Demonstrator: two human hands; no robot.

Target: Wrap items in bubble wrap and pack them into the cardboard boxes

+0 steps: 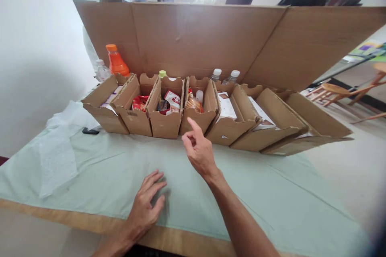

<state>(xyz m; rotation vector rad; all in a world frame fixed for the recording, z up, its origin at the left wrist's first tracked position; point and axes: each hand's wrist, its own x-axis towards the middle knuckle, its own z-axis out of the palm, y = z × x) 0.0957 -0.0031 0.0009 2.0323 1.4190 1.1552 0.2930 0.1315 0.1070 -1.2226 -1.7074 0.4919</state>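
My left hand (146,202) lies flat on the pale green cloth (120,168) near the table's front edge, fingers spread, holding nothing. My right hand (197,148) is raised above the cloth with the index finger stretched toward a row of open cardboard boxes (164,122) and the other fingers curled loosely; nothing is in it. It hovers just in front of the box (196,118) that holds a snack packet (193,104) and a small bottle. The neighbouring boxes hold red and white packets (171,100).
A tall cardboard sheet (193,40) stands behind the boxes. An orange bottle (116,61) and clear bottles (232,76) stand behind the row. Clear plastic bags (57,152) and a dark phone (90,130) lie at the left. Other people show behind the sheet; wooden chairs (340,90) stand right.
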